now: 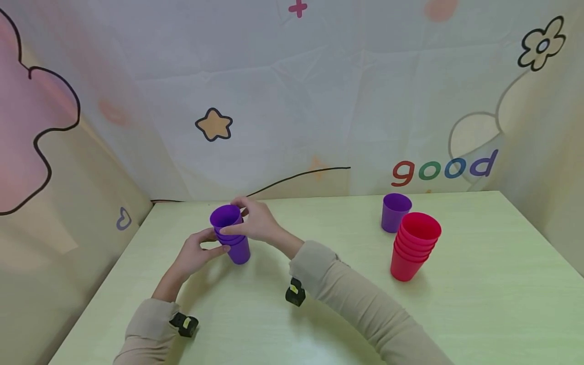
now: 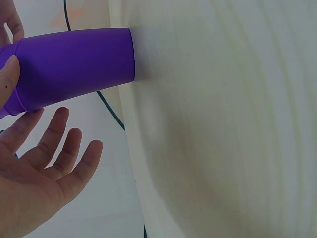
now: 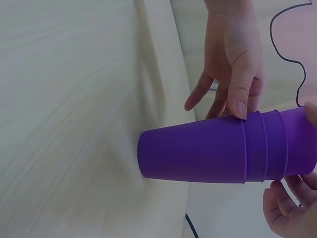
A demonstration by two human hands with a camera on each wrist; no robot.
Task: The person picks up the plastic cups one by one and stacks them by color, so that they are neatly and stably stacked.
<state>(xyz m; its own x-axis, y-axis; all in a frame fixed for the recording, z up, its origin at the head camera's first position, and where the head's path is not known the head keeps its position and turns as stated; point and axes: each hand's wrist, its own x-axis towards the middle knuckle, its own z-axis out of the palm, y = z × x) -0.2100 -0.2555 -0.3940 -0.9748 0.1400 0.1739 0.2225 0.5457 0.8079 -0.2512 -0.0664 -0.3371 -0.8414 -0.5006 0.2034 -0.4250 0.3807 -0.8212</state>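
Several purple cups stand nested in one upright stack at the left of the table, and both hands hold it. The left hand pinches the stack from the left near its lower rims, thumb in front; in the left wrist view its other fingers spread away from the cups. From the right, the right hand grips the uppermost cup, thumb on the near side and fingers behind. Closely spaced rims show in the right wrist view above the bottom cup, whose base appears to rest on the table.
A stack of several red cups stands upright on the right side of the table. Just behind it is a single purple cup. A printed cloth backdrop rises along the table's back edge.
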